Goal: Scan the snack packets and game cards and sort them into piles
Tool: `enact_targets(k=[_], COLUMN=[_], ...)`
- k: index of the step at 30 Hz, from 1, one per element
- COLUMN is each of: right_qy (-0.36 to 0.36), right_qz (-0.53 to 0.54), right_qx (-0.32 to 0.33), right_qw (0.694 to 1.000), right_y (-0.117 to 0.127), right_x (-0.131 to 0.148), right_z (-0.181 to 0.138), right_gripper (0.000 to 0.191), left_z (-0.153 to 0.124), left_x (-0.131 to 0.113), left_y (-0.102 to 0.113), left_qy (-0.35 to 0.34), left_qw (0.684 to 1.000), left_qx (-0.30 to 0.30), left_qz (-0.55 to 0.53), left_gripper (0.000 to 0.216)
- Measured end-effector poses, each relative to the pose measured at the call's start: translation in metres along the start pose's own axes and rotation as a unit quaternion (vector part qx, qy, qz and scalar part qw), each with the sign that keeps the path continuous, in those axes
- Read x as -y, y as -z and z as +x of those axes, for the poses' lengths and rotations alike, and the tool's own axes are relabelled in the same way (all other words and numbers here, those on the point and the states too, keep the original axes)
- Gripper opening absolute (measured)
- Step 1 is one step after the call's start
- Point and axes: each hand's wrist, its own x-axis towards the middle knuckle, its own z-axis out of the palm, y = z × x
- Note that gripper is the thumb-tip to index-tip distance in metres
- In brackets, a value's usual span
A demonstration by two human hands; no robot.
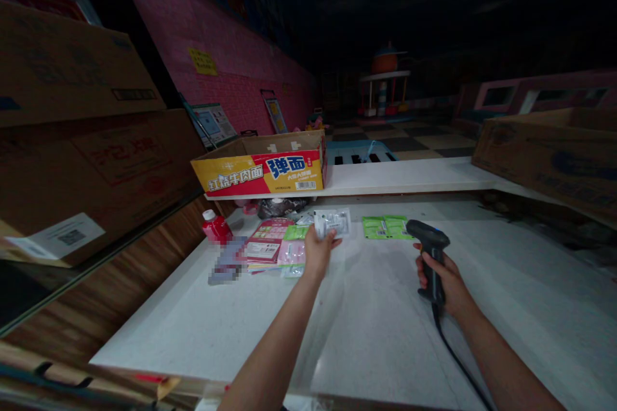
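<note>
The white counter (376,334) runs out below and in front of the noodle carton (263,167), which sits on a raised shelf (409,176) at the counter's back edge. Big brown cartons (72,141) are stacked to the left of the noodle carton, and another brown carton (554,148) lies well off to its right. Just below the noodle carton a loose pile of packets (270,247) is spread on the counter, with a red bottle (215,226) at the pile's left end. Below and right of the noodle carton the right hand (446,282) is wrapped closed around the grip of a barcode scanner (431,250), its head turned left and its cable (457,359) trailing back along the forearm. A pair of green sachets (385,227) lies flat between the scanner head and the noodle carton. Straight below the carton's right corner the left hand (318,250) is closed on a white packet (332,221), pinching its lower left edge and holding it up off the counter. The light is dim and the packet looks glossy and held by one edge only, so it could droop or glare, and the trailing cable could snag the counter edge.
</note>
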Motion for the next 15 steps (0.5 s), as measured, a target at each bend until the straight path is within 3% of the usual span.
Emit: enact_targets(k=[3, 7, 10, 15], right_qy=[-0.003, -0.016, -0.029, -0.049], right_qz=[-0.018, -0.035, -0.047, -0.060], right_qx=[0.027, 0.069, 0.103, 0.149], right_qw=[0.999, 0.997, 0.993, 0.986], right_y=[-0.003, -0.008, -0.010, -0.012], right_x=[0.000, -0.001, -0.003, -0.004], right_z=[-0.003, -0.008, -0.012, -0.019], right_gripper=[0.049, 0.046, 0.044, 0.045], left_z=[-0.035, -0.048, -0.044, -0.043], left_x=[0.034, 0.065, 0.072, 0.070], left_y=[-0.016, -0.024, -0.024, -0.023], left_qy=[0.033, 0.040, 0.025, 0.017], left_qw=[0.999, 0.998, 0.999, 0.999], left_qx=[0.031, 0.015, -0.020, -0.003], left_qz=[-0.018, -0.037, -0.038, -0.029], left_gripper=[0.044, 0.045, 0.053, 0.058])
